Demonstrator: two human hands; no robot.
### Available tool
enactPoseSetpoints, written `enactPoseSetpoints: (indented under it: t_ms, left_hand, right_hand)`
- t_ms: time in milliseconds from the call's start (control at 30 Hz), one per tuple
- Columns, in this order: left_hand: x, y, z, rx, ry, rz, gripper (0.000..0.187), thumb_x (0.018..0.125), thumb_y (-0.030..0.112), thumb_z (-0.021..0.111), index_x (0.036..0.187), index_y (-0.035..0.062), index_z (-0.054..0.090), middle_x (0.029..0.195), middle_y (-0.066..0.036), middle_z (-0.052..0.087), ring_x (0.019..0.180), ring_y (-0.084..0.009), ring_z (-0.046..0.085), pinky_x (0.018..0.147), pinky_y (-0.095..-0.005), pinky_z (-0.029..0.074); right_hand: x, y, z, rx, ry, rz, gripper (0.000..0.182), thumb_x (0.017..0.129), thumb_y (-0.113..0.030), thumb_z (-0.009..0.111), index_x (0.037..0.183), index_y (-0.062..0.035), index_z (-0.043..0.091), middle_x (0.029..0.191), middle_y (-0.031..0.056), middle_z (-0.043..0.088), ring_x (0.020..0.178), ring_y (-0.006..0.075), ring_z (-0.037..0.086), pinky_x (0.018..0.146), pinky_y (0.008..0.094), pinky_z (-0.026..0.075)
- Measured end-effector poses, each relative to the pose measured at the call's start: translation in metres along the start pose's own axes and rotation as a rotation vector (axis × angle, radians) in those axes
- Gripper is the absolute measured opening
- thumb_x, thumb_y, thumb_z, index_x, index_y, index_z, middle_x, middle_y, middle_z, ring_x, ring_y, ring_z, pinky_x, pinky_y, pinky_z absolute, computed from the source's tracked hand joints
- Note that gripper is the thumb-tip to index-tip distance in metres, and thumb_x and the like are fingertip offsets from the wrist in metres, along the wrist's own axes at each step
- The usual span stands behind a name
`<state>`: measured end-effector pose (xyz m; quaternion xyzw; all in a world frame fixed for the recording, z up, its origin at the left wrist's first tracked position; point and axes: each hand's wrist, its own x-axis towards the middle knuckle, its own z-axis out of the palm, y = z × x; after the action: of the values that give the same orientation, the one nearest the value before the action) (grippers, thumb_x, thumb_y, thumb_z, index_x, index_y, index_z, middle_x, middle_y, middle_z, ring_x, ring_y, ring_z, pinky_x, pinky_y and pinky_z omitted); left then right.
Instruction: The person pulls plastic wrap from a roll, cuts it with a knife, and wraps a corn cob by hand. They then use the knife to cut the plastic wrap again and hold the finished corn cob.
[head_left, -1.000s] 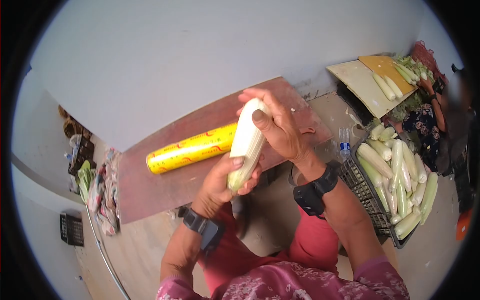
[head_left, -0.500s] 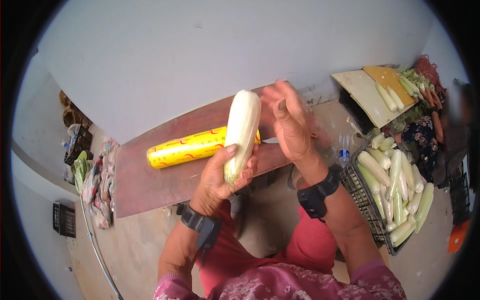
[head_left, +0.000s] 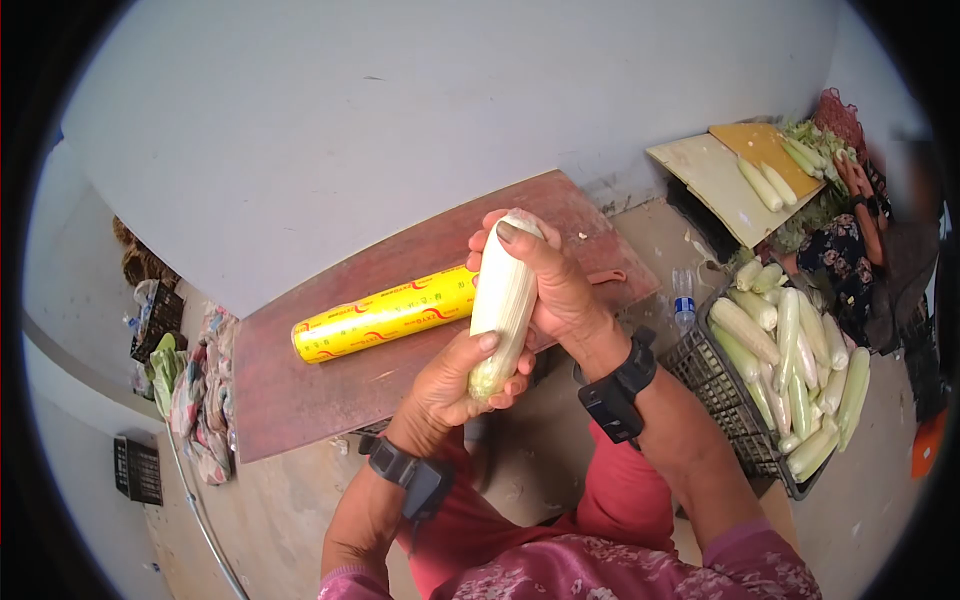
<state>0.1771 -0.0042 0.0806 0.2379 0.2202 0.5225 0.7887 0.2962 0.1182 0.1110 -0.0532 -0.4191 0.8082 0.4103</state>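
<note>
A pale, husked-looking ear of corn (head_left: 505, 290) is held tilted upright above the red-brown board. My left hand (head_left: 452, 385) is wrapped round its lower end, thumb across the front. Round the upper end closes my right hand (head_left: 555, 275), its thumb near the tip; some of its fingers are hidden behind the corn. Just behind lies a yellow roll with red print (head_left: 385, 315), its right end partly covered by the corn and hands. The board (head_left: 290, 410) carries the roll.
At the right, a black crate (head_left: 720, 400) holds several pale green ears beside a water bottle (head_left: 684, 305). Farther back, two ears lie on flat boards (head_left: 700, 180) near another person's hands (head_left: 855, 180). Crumpled cloth (head_left: 207, 400) and a hose (head_left: 200, 515) are at left.
My right hand, open and apart from the corn before, has closed round its upper end. The corn has shifted slightly down and right in view.
</note>
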Motion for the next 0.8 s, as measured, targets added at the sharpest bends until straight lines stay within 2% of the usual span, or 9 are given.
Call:
enactPoseSetpoints:
  t_ms: [200,300,400,500,600,700,800]
  left_hand:
    - [0.006,0.002,0.014,0.281,0.200,0.086,0.036,0.088,0.021,0.071,0.112,0.0003,0.054,0.089,-0.010,0.062,0.070,-0.0144,0.060,0.049,-0.0243,0.046]
    - [0.010,-0.002,0.013,0.493,0.270,0.079,0.051,0.084,0.024,0.075,0.121,0.0009,0.049,0.092,-0.010,0.059,0.070,-0.0119,0.056,0.050,-0.0237,0.045]
    - [0.018,-0.015,0.003,1.235,0.444,0.418,0.044,0.081,0.018,0.076,0.114,-0.0014,0.053,0.095,-0.012,0.065,0.081,-0.0246,0.064,0.072,-0.0330,0.052]
    - [0.022,-0.023,-0.002,1.293,0.529,0.493,0.052,0.079,0.019,0.077,0.118,-0.0021,0.052,0.098,-0.014,0.066,0.090,-0.0258,0.064,0.084,-0.0344,0.049]
    - [0.020,-0.023,-0.004,1.402,0.592,0.449,0.055,0.079,0.020,0.078,0.121,-0.0023,0.051,0.098,-0.016,0.066,0.091,-0.0215,0.063,0.084,-0.0343,0.049]
    - [0.018,-0.023,-0.005,1.384,0.514,0.475,0.051,0.080,0.020,0.078,0.118,-0.0042,0.053,0.099,-0.018,0.066,0.091,-0.0208,0.063,0.082,-0.0341,0.050]
    - [0.018,-0.023,-0.014,1.223,0.435,0.362,0.043,0.085,0.019,0.074,0.114,-0.0058,0.055,0.096,-0.019,0.066,0.085,-0.0200,0.064,0.077,-0.0346,0.051]
  right_hand:
    - [0.005,0.000,-0.008,-0.051,0.067,-0.056,0.038,0.085,-0.026,0.073,0.111,-0.0046,0.056,0.096,0.0103,0.064,0.084,0.0183,0.065,0.072,0.0325,0.057]
    - [0.007,0.000,-0.013,-0.090,0.095,-0.080,0.038,0.084,-0.024,0.074,0.110,-0.0041,0.056,0.094,0.0097,0.064,0.080,0.0180,0.066,0.068,0.0320,0.056]
    - [0.011,0.001,-0.021,-0.147,0.161,-0.111,0.037,0.083,-0.023,0.075,0.109,-0.0037,0.056,0.093,0.0090,0.064,0.078,0.0176,0.066,0.067,0.0316,0.056]
    - [0.012,0.002,-0.024,-0.153,0.234,-0.124,0.037,0.083,-0.022,0.077,0.107,-0.0036,0.056,0.092,0.0085,0.063,0.078,0.0173,0.066,0.065,0.0313,0.055]
    - [0.013,-0.004,-0.028,-0.129,0.256,-0.142,0.037,0.082,-0.022,0.078,0.106,-0.0040,0.056,0.091,0.0081,0.063,0.078,0.0177,0.066,0.065,0.0312,0.055]
    - [0.012,-0.005,-0.027,-0.138,0.290,-0.137,0.036,0.082,-0.022,0.078,0.105,-0.0046,0.056,0.091,0.0079,0.063,0.077,0.0180,0.066,0.064,0.0313,0.055]
    - [0.011,-0.005,-0.030,-0.140,0.301,-0.142,0.036,0.082,-0.022,0.078,0.105,-0.0047,0.056,0.091,0.0084,0.063,0.078,0.0192,0.066,0.065,0.0321,0.056]
